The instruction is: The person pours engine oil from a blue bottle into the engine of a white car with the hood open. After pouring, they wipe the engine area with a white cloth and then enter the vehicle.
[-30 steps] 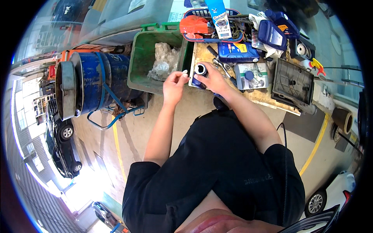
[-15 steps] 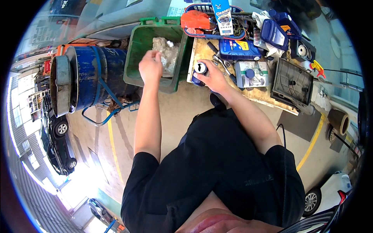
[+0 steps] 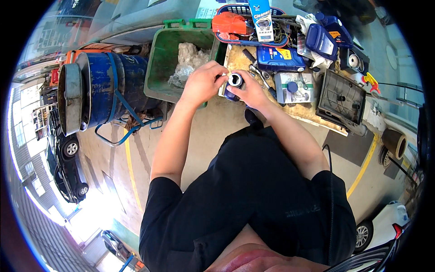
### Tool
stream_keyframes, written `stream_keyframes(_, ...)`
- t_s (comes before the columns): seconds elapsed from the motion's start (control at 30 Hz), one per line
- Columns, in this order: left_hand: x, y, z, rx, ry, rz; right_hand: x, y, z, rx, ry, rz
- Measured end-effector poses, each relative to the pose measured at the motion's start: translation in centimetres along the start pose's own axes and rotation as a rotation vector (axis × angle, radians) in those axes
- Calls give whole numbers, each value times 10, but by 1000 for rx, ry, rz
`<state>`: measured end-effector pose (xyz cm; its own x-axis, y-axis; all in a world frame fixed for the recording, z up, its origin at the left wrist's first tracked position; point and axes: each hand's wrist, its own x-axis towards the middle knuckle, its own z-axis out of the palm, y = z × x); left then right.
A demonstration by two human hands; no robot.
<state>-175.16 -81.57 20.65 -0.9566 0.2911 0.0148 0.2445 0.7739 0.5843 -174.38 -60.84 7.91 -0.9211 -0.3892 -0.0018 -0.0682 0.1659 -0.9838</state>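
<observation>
At the left edge of the wooden bench (image 3: pixel 300 110) stands a small dark blue container (image 3: pixel 230 95) with a pale round rim and a dark opening on top. Wrapped round its side is my right hand (image 3: pixel 250 90), thumb near, fingers far. My left hand (image 3: pixel 204 84) meets the rim from the left with thumb and forefinger pinched together. Whatever lies between those fingertips is too small to make out. Just beyond the container lie a black-handled tool (image 3: pixel 248 55) and a metal wrench (image 3: pixel 262 75).
A green bin (image 3: pixel 156 68) with crumpled clear plastic (image 3: pixel 188 61) is left of the bench. Further left lies a blue drum (image 3: pixel 102 93) on a frame. The bench also bears a blue jug (image 3: pixel 280 59), a clear square container (image 3: pixel 294 95), a black tray (image 3: pixel 340 96) and a basket (image 3: pixel 230 9).
My left hand has moved right from over the green bin to the container's rim. A small white piece seen above the bin is gone from view. My right hand keeps its hold.
</observation>
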Motion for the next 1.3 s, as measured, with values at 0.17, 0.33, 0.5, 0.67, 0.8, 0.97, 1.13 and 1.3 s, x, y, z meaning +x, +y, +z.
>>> stream_keyframes(0.17,9,8,0,108,-34,85,2,3,-1,-7,-14,14)
stream_keyframes(0.33,13,7,7,192,-81,0,2,0,-2,20,-19,11)
stream_keyframes(0.5,20,6,26,58,-134,-402,1,0,-1,-14,14,-16)
stream_keyframes(0.67,24,-7,38,-16,-118,-503,1,-2,-3,-20,16,2)
stream_keyframes(0.8,27,-7,39,-48,-128,-560,0,-2,-3,-34,14,7)
stream_keyframes(0.97,30,-10,39,-107,-161,-603,0,0,-3,-36,16,7)
stream_keyframes(1.13,32,-14,40,-134,-207,-552,0,1,-3,-49,20,-21)
stream_keyframes(1.3,27,-48,49,-385,-277,-474,3,3,-2,-7,4,-28)
